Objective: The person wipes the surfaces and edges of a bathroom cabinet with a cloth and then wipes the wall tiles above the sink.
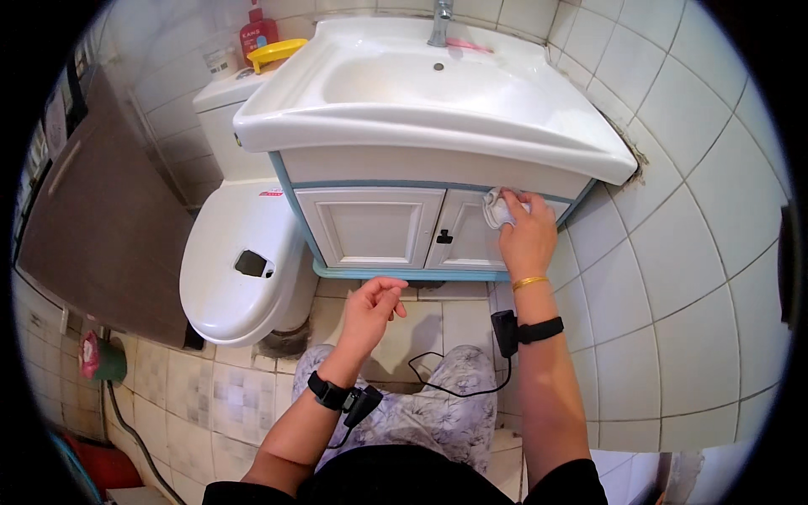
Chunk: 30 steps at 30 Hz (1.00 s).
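Observation:
My right hand [528, 234] is closed on a folded white cloth [495, 209] and presses it against the upper part of the right cabinet door [475, 244]. Part of the cloth is hidden under my fingers. Black handles sit where this door meets the left cabinet door [370, 225]. My left hand [375, 310] hangs in the air in front of the cabinet's blue bottom edge [404, 273], empty, its fingers loosely bent and a little apart. Above the doors is the white washbasin [396, 126] with a metal tap [439, 23].
On the left stands a white toilet [227, 295] with its lid down. A red pump bottle [257, 32], a yellow curved item [276, 52] and a small white jar [220, 62] are on its tank. The tiled wall [673, 244] rises close on the right. A dark panel [109, 210] is far left.

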Each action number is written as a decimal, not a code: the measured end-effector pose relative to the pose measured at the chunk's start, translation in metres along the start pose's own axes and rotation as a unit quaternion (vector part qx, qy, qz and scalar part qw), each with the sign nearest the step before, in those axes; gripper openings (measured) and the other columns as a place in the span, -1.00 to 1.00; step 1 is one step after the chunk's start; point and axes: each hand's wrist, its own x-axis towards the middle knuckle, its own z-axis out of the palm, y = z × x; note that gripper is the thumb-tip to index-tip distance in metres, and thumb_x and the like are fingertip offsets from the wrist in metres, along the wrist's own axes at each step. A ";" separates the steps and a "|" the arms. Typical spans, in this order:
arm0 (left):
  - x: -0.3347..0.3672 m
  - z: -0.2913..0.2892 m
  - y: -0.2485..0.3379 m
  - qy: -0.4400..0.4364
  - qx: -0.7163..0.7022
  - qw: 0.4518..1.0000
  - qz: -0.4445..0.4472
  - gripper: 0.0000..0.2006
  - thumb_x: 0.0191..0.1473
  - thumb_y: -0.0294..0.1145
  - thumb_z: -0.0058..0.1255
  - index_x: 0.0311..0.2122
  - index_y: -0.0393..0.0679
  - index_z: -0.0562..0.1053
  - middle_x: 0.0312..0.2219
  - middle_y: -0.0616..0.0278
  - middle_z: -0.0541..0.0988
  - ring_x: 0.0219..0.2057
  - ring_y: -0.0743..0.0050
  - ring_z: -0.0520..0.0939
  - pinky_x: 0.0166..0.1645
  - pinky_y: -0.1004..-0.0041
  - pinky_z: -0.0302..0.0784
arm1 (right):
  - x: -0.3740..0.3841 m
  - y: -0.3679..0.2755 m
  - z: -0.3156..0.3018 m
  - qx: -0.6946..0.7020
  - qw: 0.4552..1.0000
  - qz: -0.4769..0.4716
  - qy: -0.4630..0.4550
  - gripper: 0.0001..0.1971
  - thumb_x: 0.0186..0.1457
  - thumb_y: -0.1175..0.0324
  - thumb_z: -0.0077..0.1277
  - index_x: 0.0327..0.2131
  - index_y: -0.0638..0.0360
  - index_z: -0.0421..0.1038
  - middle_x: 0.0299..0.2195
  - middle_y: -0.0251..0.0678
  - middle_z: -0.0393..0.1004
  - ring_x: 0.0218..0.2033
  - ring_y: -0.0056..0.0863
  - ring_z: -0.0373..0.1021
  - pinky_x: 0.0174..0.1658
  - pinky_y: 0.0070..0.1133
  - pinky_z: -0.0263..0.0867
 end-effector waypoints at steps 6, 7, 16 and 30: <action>-0.002 0.003 -0.004 -0.014 0.012 1.000 -0.017 -0.83 0.27 -0.42 -0.04 -0.12 -0.17 0.54 -0.57 0.40 0.55 -0.51 0.76 0.45 -0.39 0.65 0.30 | -0.005 -0.028 0.015 0.023 0.999 -0.034 0.031 -0.43 -0.25 0.57 0.12 -0.04 -0.09 0.55 -0.11 -0.37 0.48 -0.18 -0.24 0.37 -0.08 -0.40 0.37; -0.002 0.001 -0.004 -0.015 0.015 1.000 -0.017 -0.83 0.28 -0.42 -0.05 -0.11 -0.19 0.53 -0.56 0.39 0.55 -0.48 0.74 0.48 -0.36 0.64 0.29 | -0.004 -0.032 0.014 0.042 0.998 -0.029 0.027 -0.44 -0.25 0.57 0.12 -0.04 -0.08 0.55 -0.12 -0.37 0.49 -0.18 -0.24 0.37 -0.08 -0.40 0.36; -0.002 0.010 -0.010 -0.016 0.024 0.998 -0.050 -0.83 0.28 -0.42 -0.05 -0.11 -0.18 0.53 -0.54 0.39 0.55 -0.48 0.72 0.49 -0.36 0.62 0.31 | -0.008 0.020 0.008 0.001 0.998 0.024 0.055 -0.49 -0.18 0.57 0.08 -0.05 -0.03 0.55 -0.08 -0.39 0.49 -0.22 -0.22 0.37 -0.13 -0.36 0.36; 0.002 0.023 -0.011 -0.035 0.051 0.997 -0.049 -0.83 0.28 -0.41 -0.05 -0.11 -0.16 0.53 -0.55 0.39 0.55 -0.49 0.74 0.45 -0.35 0.63 0.30 | -0.011 0.047 0.007 -0.016 0.998 0.049 0.046 -0.45 -0.16 0.58 0.06 -0.01 -0.10 0.53 -0.10 -0.40 0.50 -0.21 -0.24 0.37 -0.12 -0.38 0.37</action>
